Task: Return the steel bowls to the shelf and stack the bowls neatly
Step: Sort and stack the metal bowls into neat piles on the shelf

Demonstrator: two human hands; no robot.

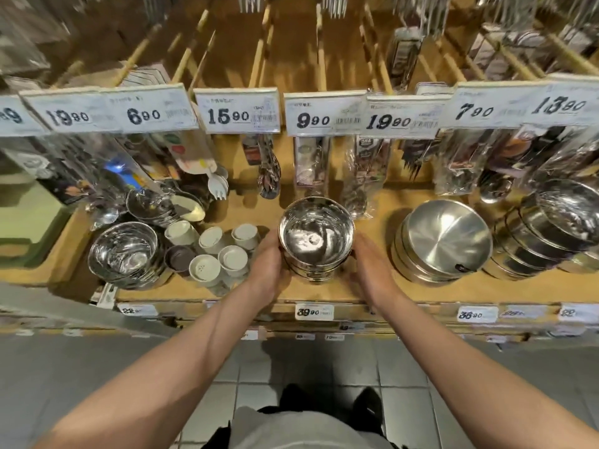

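Head view shows the left hand (267, 268) and right hand (372, 270) cupped against opposite sides of the steel bowl stack (316, 236), which sits on the wooden shelf (356, 290) left of the wide pans (442, 241). Best to steady both sides, center the rims, then let go evenly.

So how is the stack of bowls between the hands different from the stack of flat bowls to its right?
The stack of bowls is narrow with deep, mirror-bright bowls; the flat bowl stack is wider, shallower and has a duller, brushed look. The left hand and right hand sit at the sides of the first stack; nothing touches the second. Both are steel and stand on the same wooden shelf.
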